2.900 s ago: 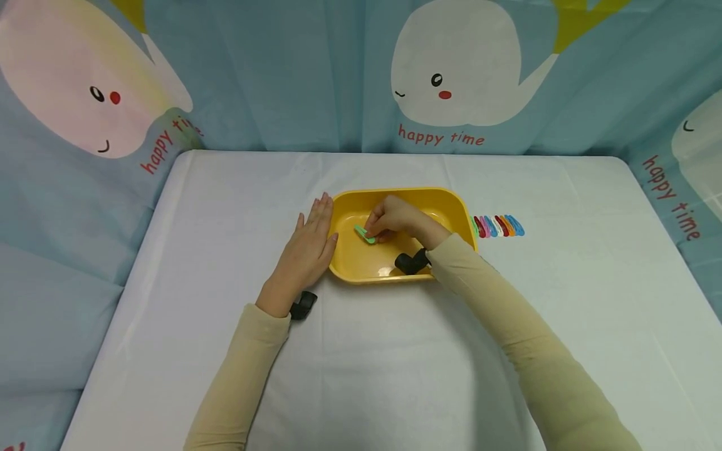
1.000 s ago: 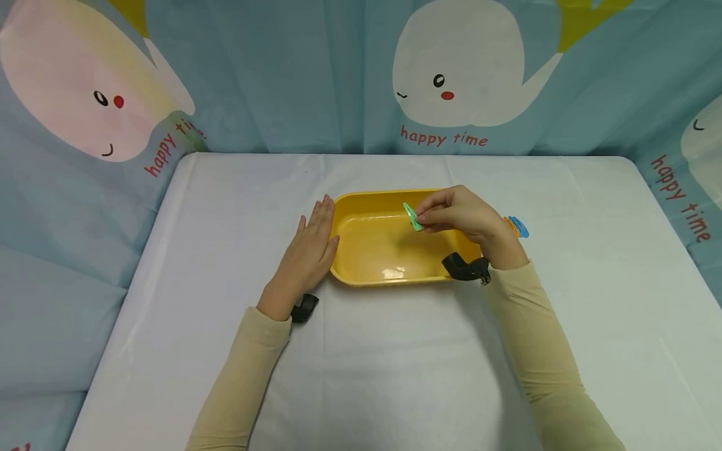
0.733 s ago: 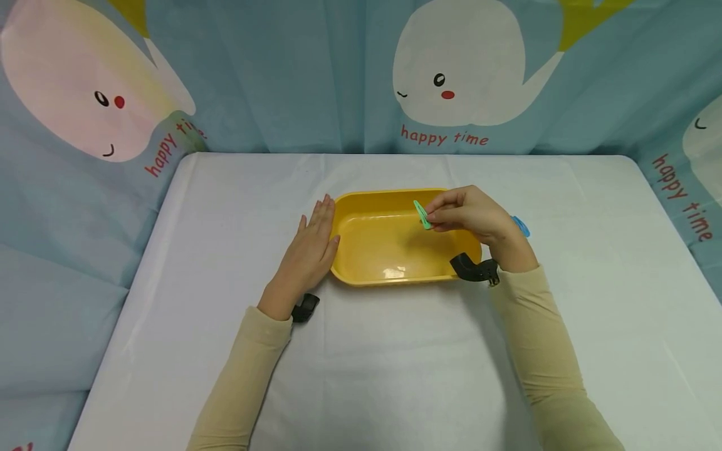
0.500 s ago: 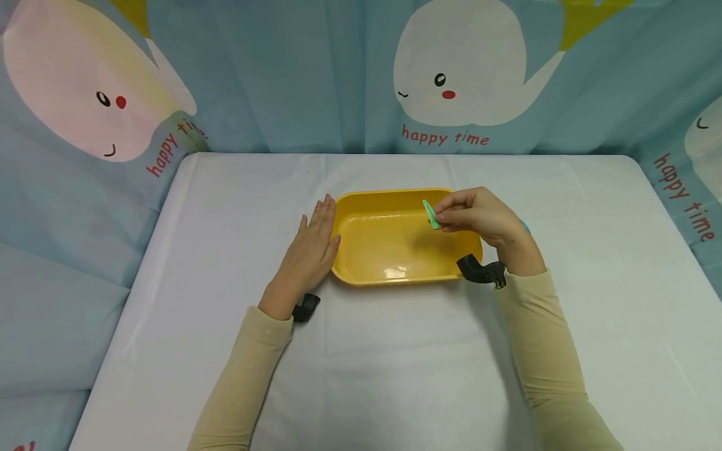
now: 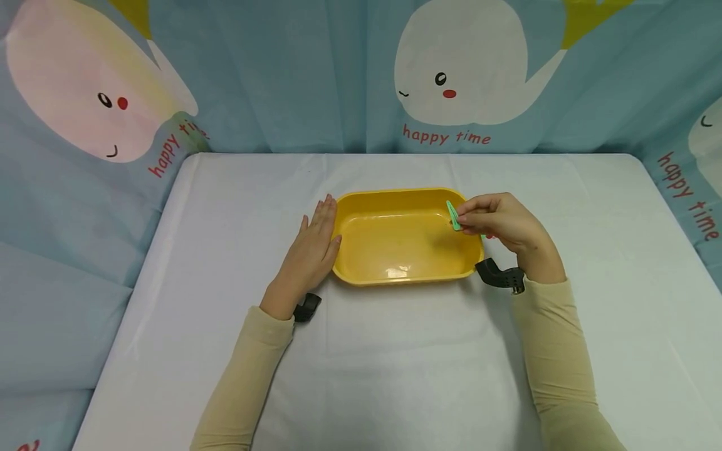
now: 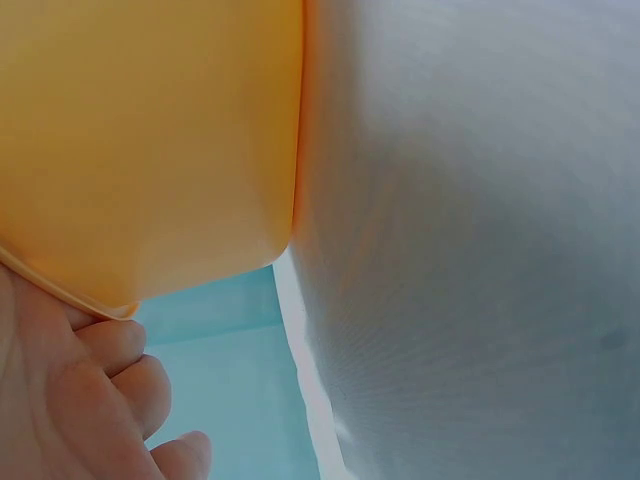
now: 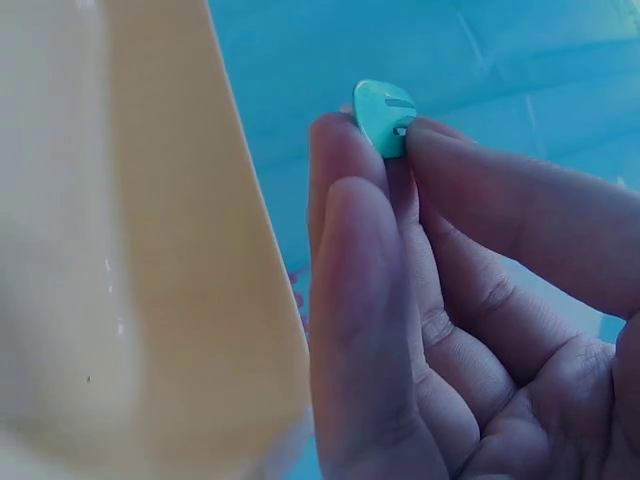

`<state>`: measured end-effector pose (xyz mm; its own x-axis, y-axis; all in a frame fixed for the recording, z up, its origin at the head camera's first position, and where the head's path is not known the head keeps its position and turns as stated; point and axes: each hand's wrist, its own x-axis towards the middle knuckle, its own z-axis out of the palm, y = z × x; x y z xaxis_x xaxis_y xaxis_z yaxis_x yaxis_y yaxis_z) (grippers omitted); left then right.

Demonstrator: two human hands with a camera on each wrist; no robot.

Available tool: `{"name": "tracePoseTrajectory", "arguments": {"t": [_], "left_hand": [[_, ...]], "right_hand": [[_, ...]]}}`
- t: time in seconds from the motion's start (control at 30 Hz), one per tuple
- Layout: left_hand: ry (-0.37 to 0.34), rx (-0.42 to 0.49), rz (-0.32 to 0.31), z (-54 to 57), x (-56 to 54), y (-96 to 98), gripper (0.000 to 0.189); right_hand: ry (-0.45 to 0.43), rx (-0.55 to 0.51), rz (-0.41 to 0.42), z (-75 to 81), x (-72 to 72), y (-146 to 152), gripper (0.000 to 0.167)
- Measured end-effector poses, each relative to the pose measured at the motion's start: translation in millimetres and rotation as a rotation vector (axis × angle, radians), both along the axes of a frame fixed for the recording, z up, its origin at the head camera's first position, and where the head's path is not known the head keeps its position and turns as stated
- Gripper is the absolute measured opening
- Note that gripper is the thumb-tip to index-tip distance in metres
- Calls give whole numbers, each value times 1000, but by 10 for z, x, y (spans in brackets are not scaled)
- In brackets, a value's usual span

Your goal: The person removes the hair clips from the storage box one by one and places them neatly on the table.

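A light green snap hair clip [image 5: 454, 216] is pinched between the thumb and fingertips of my right hand [image 5: 504, 222], above the right end of a yellow tray [image 5: 395, 282]. In the right wrist view the green clip [image 7: 384, 118] sticks out past the fingertips, beside the tray wall [image 7: 200, 250]. My left hand [image 5: 307, 254] lies with straight fingers along the tray's left rim. In the left wrist view the left fingers [image 6: 110, 380] touch the underside of the tray rim [image 6: 90, 300]. No clips show inside the tray.
Under my right hand, small green and red ends of other hair clips [image 5: 489, 236] peek out by the tray's right side; the hand hides the others. A white cloth [image 5: 395, 376] covers the table. A blue curtain with whales [image 5: 282, 75] stands behind it.
My right hand has lifted the green clip from the tray floor and carried it right toward the tray's right end, covering the row of clips there. The left hand stays at the rim.
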<state>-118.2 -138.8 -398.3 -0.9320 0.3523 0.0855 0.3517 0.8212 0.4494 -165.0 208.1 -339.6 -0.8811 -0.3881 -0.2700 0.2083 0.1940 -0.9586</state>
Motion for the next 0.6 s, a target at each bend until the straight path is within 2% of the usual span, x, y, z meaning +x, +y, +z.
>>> {"name": "tracePoseTrajectory", "arguments": {"t": [0.2,0.5,0.6], "left_hand": [[-1,10,-2,2,-3,0,60],[-4,8,2,5,3,2,60],[0,3,1,10,4,-2,61]], "right_hand": [[4,-9,-27,-9,17,101,14],[10,-132,-35,-3,27,210,16],[9,-137,-62,-7,23,247,17]]}}
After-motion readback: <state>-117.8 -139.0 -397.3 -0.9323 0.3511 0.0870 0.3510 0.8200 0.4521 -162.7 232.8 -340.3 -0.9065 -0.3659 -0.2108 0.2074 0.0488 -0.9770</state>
